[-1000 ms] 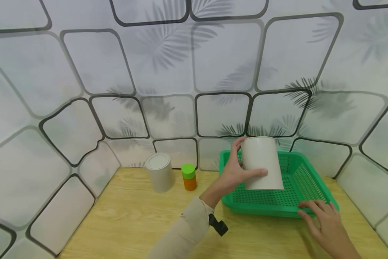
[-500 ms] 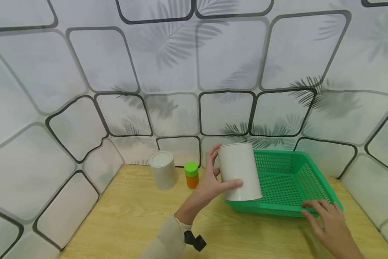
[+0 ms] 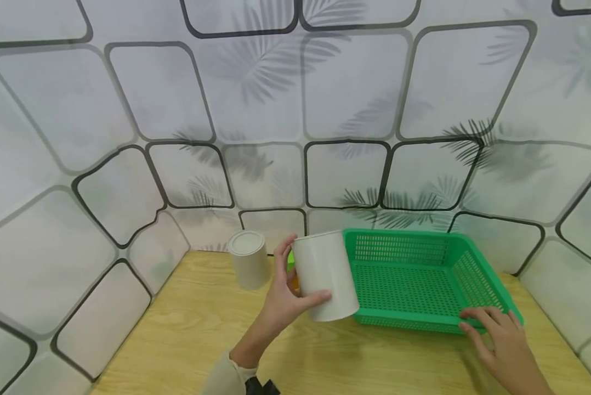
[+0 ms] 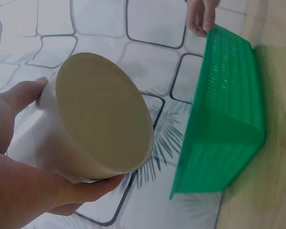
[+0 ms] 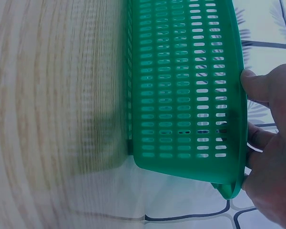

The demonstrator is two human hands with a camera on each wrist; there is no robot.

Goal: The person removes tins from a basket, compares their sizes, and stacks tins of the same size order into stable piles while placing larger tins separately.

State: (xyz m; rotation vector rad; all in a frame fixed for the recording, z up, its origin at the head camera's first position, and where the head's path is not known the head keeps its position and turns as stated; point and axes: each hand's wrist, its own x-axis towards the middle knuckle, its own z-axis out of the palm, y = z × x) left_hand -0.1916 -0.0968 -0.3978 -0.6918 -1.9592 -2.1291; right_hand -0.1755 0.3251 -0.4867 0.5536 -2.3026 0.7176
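Note:
My left hand [image 3: 278, 302] grips a large white cylindrical can [image 3: 325, 277] from its left side, thumb across the near face and fingers around the far side. Held tilted over the wooden table, the can shows its plain round end [image 4: 105, 114] in the left wrist view. My right hand [image 3: 500, 343] pinches the front right rim of a green plastic basket [image 3: 404, 322]. In the right wrist view the thumb and fingers lie at the rim of the perforated basket wall [image 5: 186, 100]. No object shows inside the basket.
A smaller whitish can with a lid [image 3: 248, 263] stands at the back left of the table [image 3: 192, 329]. Beside it, an orange bottle with a green cap [image 3: 290, 260] is mostly hidden behind my left hand and the large can. A patterned wall covering [image 3: 345, 175] encloses the back and sides.
My left hand has carried the large can leftward and toward me, from over the basket to left of it. The bottle has become mostly covered. My right hand stays at the rim.

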